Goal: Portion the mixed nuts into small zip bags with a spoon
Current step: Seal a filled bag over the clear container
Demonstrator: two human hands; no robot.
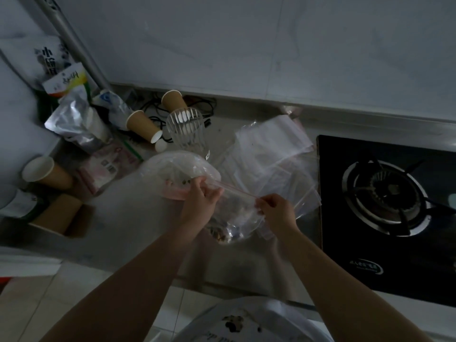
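Observation:
A small clear zip bag (234, 218) with a red seal strip hangs between my hands above the counter, with mixed nuts (222, 234) gathered in its bottom. My left hand (201, 201) pinches the left end of the strip. My right hand (276, 209) pinches the right end. Behind my left hand lies a larger clear bag (177, 169) holding more nuts over something pink. A stack of empty zip bags (274, 149) lies to the right of it. No spoon can be seen.
A ribbed clear glass (186, 130) stands behind the bags. Brown paper cups (144, 127) lie and stand at the left among foil packets (74, 124) and an open cardboard box (61, 215). A black gas hob (387, 208) fills the right side. The room is dim.

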